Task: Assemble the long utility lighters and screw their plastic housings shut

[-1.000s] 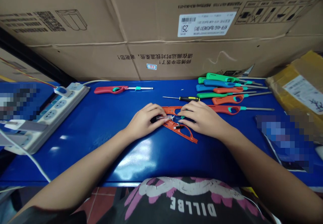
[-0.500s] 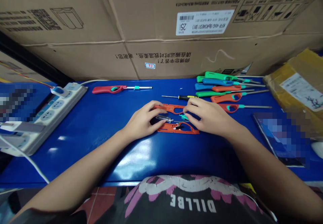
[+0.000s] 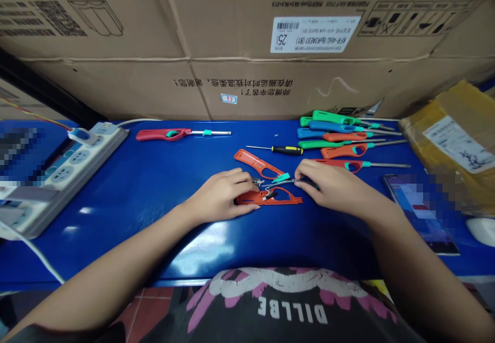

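My left hand (image 3: pixel 224 194) is closed round the left end of the lower orange lighter shell half (image 3: pixel 284 198). Its fingers also cover most of a clear fuel tank with a metal valve (image 3: pixel 258 181). Inside that shell lies a small black and white part (image 3: pixel 270 195). My right hand (image 3: pixel 328 183) pinches the right end of a thin grey rod or wire (image 3: pixel 284 182); its other fingers are partly hidden. A turquoise trigger piece (image 3: pixel 281 178) lies just above this. The upper orange shell half (image 3: pixel 257 162) rests slanted on the table, untouched.
A screwdriver (image 3: pixel 288 150) lies behind the parts. Several coloured lighters (image 3: pixel 340 136) are stacked at back right, and a red lighter (image 3: pixel 162 134) lies at left. A power strip (image 3: pixel 79 162), a phone (image 3: pixel 421 214), a mouse (image 3: pixel 481 230) and cardboard boxes (image 3: pixel 452 142) surround the blue table.
The upper orange shell half has been let go and now lies slanted. My right hand has moved right, onto the thin grey piece. My left hand has closed over the lower shell.
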Demonstrator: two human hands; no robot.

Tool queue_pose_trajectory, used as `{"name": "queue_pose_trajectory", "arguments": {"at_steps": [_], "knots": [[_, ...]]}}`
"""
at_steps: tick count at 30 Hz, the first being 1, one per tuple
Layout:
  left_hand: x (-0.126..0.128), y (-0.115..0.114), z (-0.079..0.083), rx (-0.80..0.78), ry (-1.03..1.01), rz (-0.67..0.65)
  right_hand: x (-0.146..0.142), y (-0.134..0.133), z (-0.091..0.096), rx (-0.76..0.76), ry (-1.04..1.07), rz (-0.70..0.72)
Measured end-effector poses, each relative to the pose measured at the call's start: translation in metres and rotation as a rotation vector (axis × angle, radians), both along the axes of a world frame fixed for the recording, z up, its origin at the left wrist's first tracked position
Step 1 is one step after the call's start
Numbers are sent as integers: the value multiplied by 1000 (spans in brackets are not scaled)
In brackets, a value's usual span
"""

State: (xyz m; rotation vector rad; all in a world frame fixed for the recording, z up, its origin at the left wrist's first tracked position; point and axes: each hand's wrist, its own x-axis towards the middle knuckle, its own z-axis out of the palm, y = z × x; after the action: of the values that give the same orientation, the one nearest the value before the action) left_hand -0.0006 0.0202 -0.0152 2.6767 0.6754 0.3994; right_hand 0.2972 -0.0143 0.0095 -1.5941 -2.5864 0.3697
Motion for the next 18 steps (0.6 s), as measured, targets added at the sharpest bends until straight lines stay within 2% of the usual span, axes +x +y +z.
{"name": "queue_pose_trajectory", "arguments": {"at_steps": [5,10,18], "knots": [[-2,2,0,-22,-52,-3,4,2,2,32,113,-61],[-5,11,-2,30,-205,138,7,0,3,69,119,-31],[-13,22,-9,94,103,190,0,-3,5,83,135,27]]}}
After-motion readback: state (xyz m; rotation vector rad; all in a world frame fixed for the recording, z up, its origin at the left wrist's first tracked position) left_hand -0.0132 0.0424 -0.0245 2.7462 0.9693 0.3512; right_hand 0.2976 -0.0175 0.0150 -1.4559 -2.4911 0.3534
